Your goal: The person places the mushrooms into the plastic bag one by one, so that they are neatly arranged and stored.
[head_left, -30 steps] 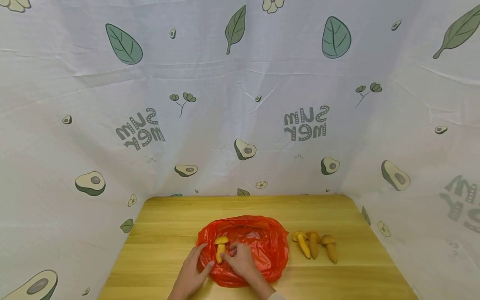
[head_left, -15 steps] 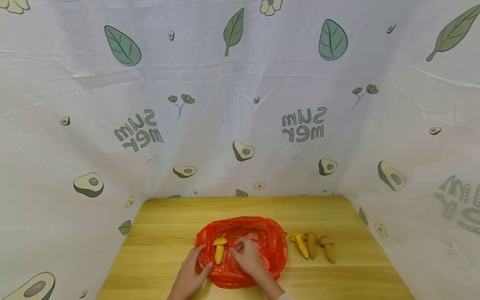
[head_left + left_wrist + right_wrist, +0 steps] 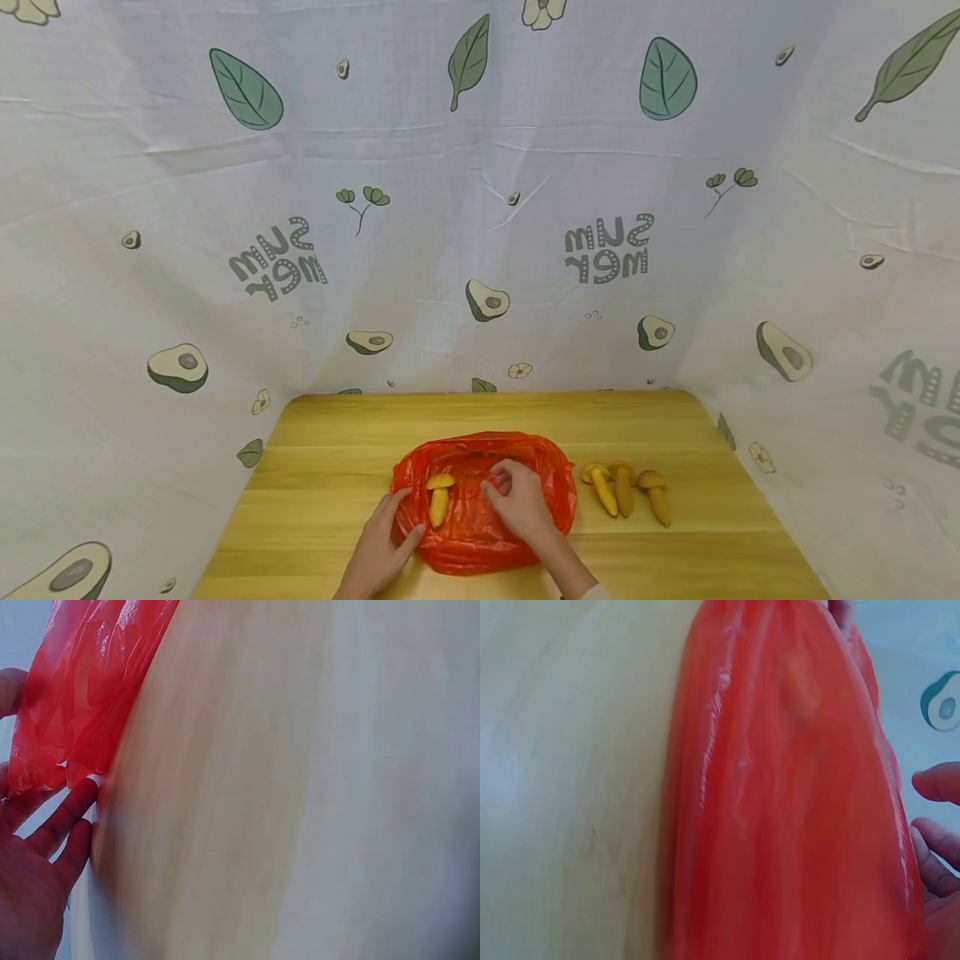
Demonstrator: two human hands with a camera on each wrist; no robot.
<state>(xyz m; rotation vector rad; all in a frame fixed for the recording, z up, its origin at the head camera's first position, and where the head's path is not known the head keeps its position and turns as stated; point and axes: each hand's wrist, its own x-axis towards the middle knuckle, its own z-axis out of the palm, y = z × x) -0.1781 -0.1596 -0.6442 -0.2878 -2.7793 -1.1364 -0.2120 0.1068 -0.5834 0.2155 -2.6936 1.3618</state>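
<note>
A red plastic bag (image 3: 480, 560) lies spread wide at the middle of the table. Inside it, toward its left side, rests one yellow mushroom (image 3: 438, 504), cap away from me. My left hand (image 3: 375, 546) touches the bag's left rim, thumb and forefinger spread apart; in the left wrist view its fingers (image 3: 71, 814) stretch out beside the red plastic. Over the right half of the bag is my right hand (image 3: 521, 504), fingers bent loosely and nothing between them. The right wrist view shows a gap between its thumb (image 3: 939, 784) and fingers.
Right of the bag, three more mushrooms lie side by side: a yellow one (image 3: 602, 490), a browner one (image 3: 622, 490) and another brown one (image 3: 657, 497). They rest on the wooden table (image 3: 337, 442). A printed white cloth (image 3: 420, 258) surrounds it at the back and sides.
My right hand has let go of the mushroom's stem and moved rightward across the bag. The mushroom stays at the left inside. My left hand keeps its place at the rim.
</note>
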